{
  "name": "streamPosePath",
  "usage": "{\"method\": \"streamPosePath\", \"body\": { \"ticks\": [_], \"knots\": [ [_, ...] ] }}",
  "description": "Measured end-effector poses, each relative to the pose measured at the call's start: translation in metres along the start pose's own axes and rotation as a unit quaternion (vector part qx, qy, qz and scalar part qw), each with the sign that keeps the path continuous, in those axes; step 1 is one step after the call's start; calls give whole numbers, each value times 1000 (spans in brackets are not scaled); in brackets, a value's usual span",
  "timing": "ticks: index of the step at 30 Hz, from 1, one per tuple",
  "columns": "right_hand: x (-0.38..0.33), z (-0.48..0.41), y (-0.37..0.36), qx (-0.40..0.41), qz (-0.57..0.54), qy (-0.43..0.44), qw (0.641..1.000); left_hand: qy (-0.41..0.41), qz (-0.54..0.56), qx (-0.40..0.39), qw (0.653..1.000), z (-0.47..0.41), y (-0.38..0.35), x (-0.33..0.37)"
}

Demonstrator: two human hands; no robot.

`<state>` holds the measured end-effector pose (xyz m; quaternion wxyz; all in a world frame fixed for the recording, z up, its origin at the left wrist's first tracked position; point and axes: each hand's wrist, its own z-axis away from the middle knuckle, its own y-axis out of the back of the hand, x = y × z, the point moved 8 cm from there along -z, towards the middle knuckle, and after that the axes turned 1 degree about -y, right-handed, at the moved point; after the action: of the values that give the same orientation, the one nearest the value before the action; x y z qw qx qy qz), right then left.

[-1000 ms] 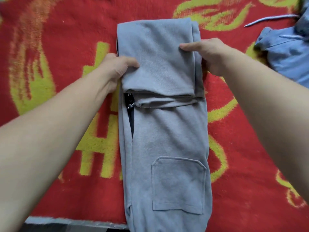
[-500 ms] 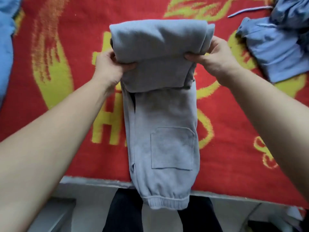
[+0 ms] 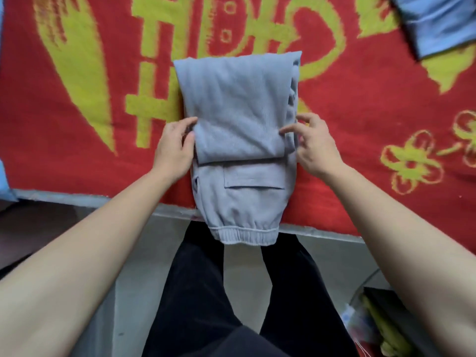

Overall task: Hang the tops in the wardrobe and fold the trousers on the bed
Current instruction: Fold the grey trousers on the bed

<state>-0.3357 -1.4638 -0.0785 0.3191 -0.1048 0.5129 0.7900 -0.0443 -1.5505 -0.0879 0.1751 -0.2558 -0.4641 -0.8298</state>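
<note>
Grey trousers (image 3: pixel 237 104) lie folded on the red and yellow bed cover (image 3: pixel 77 124). Their thick folded upper part rests over the lower part with the patch pocket. The elastic cuff hangs over the bed's near edge. My left hand (image 3: pixel 172 148) pinches the left side of the fold, thumb on top. At the right side of the fold, my right hand (image 3: pixel 314 145) has its fingers spread, and only the index fingertip touches the cloth.
A blue garment (image 3: pixel 438 24) lies on the cover at the top right, and another bit of blue cloth (image 3: pixel 3 181) shows at the left edge. The grey bed edge (image 3: pixel 103 199) runs below the cover. My black-trousered legs (image 3: pixel 206 292) stand close. A plastic bag (image 3: pixel 373 320) sits bottom right.
Both hands brought the folded bundle down toward me and laid it over the pocketed part. My right hand let go of its grip and spread its fingers.
</note>
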Motion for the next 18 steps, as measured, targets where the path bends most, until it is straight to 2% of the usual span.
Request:
{"method": "streamPosePath", "body": {
  "ticks": [3,6,8,11,14,18],
  "knots": [
    [-7,11,11,106,-16,-27,994,3,-88,101,991,12,-2,17],
    [-20,6,12,122,41,-8,992,-50,-179,146,972,3,1,45],
    [-30,-7,7,98,111,13,989,-102,-231,118,960,-17,-2,59],
    [-40,-25,-19,11,244,79,966,-168,-360,37,917,-38,-18,59],
    [-33,-38,-52,-73,294,86,949,-139,-420,-58,895,-53,-39,38],
    [-29,-52,-63,-91,298,52,949,-115,-416,-91,897,-69,-47,42]
  ]
}}
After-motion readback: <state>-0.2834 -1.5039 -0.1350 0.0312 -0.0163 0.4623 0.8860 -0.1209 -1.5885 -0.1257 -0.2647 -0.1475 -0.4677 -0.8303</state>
